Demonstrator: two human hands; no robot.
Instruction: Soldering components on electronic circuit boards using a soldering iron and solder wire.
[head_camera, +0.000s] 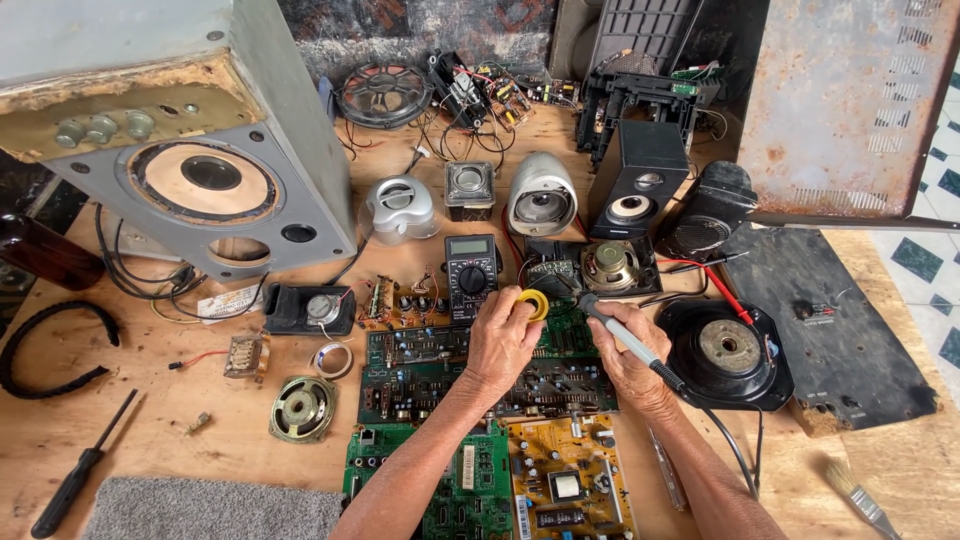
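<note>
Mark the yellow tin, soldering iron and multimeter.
yellow tin (535, 303), head view, on its yellow rim beside the left hand's fingers.
soldering iron (622, 337), head view, mid-handle above the right hand.
multimeter (472, 279), head view, on its dial.

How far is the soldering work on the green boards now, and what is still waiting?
Already done: several speakers stand opened, and circuit boards lie spread on the wooden bench. In hand: the left hand holds a small yellow round tin, and the right hand points a soldering iron toward it. Left: whether any joint is finished cannot be seen; the multimeter lies unused.
</note>
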